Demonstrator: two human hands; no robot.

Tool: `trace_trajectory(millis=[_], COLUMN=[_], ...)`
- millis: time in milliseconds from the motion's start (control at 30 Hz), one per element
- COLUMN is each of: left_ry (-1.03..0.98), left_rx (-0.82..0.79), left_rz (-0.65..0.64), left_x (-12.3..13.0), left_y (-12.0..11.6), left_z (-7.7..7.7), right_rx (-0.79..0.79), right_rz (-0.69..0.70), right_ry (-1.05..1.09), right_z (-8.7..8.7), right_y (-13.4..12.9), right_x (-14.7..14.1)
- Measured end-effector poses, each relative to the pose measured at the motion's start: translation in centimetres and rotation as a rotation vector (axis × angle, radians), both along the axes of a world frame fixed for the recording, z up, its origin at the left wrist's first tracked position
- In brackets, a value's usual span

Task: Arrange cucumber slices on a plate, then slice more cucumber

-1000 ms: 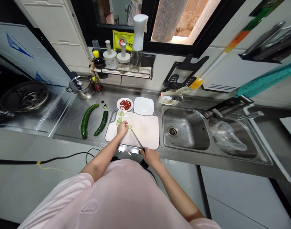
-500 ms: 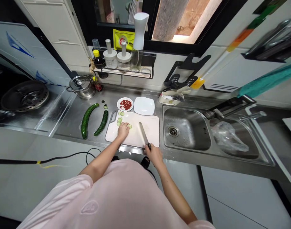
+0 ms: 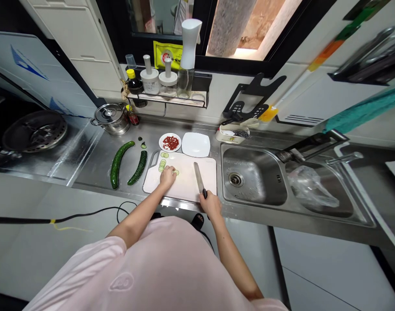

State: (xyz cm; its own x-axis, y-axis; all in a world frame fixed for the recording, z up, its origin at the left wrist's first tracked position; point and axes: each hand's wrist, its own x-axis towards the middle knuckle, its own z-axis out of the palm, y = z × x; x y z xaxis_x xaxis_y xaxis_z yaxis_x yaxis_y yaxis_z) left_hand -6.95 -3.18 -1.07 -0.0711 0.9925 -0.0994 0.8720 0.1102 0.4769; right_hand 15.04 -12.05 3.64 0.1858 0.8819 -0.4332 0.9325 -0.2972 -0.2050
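Observation:
My right hand (image 3: 211, 204) is closed round the black handle of a kitchen knife (image 3: 199, 176). The blade points away from me over the right half of the white cutting board (image 3: 184, 190). On the board's left half, the fingers of my left hand (image 3: 168, 178) are bent and pressed together at some pale green cucumber slices (image 3: 176, 172), which they partly hide. More cucumber slices (image 3: 162, 165) lie in a short row just beyond that hand. Two whole-looking dark green cucumbers, one long (image 3: 118, 164) and one shorter (image 3: 139, 168), rest on the steel counter left of the board.
Behind the board stand a plate of chopped red pieces (image 3: 165, 149) and a white square dish (image 3: 196, 144). A steel sink (image 3: 258, 172) is at the right, a lidded pot (image 3: 110, 119) at the back left. A spice shelf (image 3: 168, 100) hangs above.
The knife and my right hand have shifted slightly to the right, away from the slices. My left hand stays in nearly the same spot.

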Motion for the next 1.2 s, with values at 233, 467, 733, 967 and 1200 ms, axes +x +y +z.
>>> trace_trajectory(millis=[233,467,733,967,1200], left_ry=[-0.066,-0.256,-0.373,-0.338,-0.214], left_rx=[-0.003,-0.023,0.017,0.050,0.010], left_rz=[0.032,0.131,0.267,0.326,0.347], left_x=[0.1,-0.3,-3.0,-5.8,-7.0], left_y=[0.9,0.8,-0.1,-0.5,-0.6], left_z=[0.2,0.0,-0.2,-0.6,-0.4], right_rx=[-0.012,-0.022,-0.029,-0.030,-0.055], right_rz=[0.003,0.017,0.034,0.050,0.041], right_ry=[-0.003,0.011,0.018,0.017,-0.008], right_z=[0.0,0.0,0.0,-0.1,0.4], right_y=[0.4,0.6,0.7,0.6,0.8], right_x=[-0.6,-0.5,-0.3,-0.3,-0.6])
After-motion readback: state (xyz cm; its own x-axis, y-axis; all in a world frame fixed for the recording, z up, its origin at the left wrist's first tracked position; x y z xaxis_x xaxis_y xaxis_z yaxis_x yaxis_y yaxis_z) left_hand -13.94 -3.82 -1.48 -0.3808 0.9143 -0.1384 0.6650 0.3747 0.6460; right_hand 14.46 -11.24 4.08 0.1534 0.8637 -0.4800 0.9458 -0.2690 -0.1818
